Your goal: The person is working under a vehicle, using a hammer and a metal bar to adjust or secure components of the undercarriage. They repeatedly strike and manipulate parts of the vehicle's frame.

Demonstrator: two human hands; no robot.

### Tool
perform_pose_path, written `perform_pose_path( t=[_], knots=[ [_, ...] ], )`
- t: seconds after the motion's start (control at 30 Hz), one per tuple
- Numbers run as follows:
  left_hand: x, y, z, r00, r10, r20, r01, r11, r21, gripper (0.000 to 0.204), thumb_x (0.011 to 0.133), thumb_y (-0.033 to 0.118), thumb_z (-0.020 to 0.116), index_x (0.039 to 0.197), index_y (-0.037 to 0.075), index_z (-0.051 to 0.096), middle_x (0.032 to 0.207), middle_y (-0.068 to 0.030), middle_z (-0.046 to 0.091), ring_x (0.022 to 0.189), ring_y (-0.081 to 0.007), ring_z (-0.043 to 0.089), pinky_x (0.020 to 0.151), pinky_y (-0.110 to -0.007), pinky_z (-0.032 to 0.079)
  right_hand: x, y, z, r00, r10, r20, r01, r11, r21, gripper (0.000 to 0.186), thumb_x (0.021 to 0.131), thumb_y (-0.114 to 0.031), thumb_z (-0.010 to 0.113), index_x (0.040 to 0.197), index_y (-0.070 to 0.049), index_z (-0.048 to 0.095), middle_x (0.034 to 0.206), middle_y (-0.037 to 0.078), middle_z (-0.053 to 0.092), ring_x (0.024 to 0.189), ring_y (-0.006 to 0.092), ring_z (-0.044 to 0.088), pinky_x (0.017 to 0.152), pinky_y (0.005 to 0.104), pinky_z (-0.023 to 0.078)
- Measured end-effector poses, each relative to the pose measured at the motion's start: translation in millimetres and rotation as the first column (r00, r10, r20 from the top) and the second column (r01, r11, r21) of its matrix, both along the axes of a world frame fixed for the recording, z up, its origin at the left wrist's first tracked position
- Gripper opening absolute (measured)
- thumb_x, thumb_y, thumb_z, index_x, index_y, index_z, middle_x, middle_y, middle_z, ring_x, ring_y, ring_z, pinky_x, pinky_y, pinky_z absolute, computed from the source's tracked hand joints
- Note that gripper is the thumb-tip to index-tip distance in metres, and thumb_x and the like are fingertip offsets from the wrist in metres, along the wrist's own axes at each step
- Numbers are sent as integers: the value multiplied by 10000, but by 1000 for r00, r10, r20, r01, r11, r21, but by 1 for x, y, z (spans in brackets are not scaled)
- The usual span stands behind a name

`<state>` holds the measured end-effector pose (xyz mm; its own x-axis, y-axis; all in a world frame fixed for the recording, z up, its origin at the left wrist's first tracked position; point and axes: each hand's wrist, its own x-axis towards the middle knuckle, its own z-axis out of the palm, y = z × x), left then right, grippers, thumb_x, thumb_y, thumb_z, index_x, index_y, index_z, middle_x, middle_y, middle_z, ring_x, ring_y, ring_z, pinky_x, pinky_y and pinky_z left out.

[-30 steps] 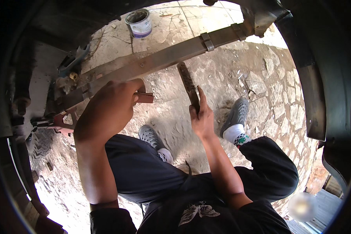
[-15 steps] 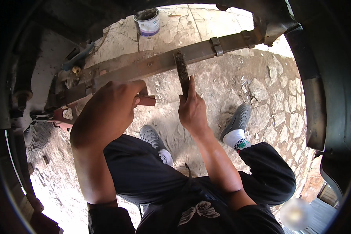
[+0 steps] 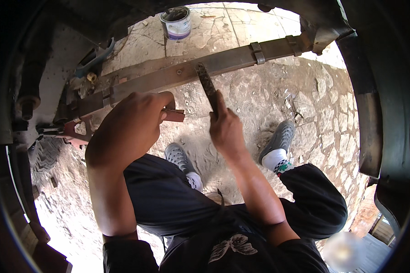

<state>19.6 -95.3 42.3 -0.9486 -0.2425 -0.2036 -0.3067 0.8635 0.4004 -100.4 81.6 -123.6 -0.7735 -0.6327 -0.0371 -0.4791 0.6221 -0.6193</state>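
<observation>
Two bare hands are working beneath a dark vehicle body, and each is gripping one thing. The left hand [image 3: 134, 116] is curling inward, its fingers closing around one reddish-brown strip [image 3: 174, 116], whose free end is pointing to the right. The right hand [image 3: 227, 129] is wrapping around the lower end of one long, dark tool [image 3: 207, 84] with a rough, mottled face; one finger is extending along it.

The tool is slanting up and to the left, its tip overlapping the lower edge of one long metal bar [image 3: 150, 82]; whether the two are touching, I cannot tell. The strip is sitting below the bar, apart from the tool. The bar is running across the view, and two metal clips [image 3: 258, 53] are wrapping its right part. One round bolt head [image 3: 179, 72] is showing on its face, just left of the tool's tip.

Beyond the bar, one can [image 3: 176, 23] is standing upright on the paving. One reddish metal stand [image 3: 75, 133] is showing at the left, near one treaded tyre [image 3: 45, 154]. Two grey shoes [image 3: 177, 156] are resting on the dirt ground [image 3: 246, 98] below the hands.
</observation>
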Motion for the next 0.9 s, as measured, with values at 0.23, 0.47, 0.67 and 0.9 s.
perform_pose_path(
  t=[0.23,0.47,0.67,0.9],
  knots=[
    [2,5,3,999,22,26,-22,1000,-1,104,925,-17,588,1008,-6,651,909,-239,697,950,-431,679,822,-518,503,-61,32,15,948,-165,-271,161,986,-40,591,960,-118,601,1521,-44,432,853,279,689,760,450,704,695,547,558],
    [1,4,1,999,27,40,-27,1000,-2,101,944,20,623,1034,12,667,928,-234,698,971,-434,671,823,-505,492,-16,7,5,999,36,39,-30,986,-162,628,921,-150,653,1511,-64,454,810,326,680,815,498,692,787,535,548],
    [-2,-2,1,998,23,51,-24,999,27,93,941,24,630,1027,11,663,937,-229,702,976,-424,678,828,-494,500,-43,31,27,898,-139,418,225,960,-166,620,911,-185,709,1446,43,494,808,204,729,785,234,758,614,363,565],
    [-6,-1,5,1000,-4,3,4,1000,4,120,949,37,625,1060,3,655,996,-193,729,1011,-402,687,858,-478,519,-59,42,35,491,48,870,505,798,-329,617,1008,-86,594,1566,-183,348,1015,103,721,617,115,597,467,246,380]
  ],
)
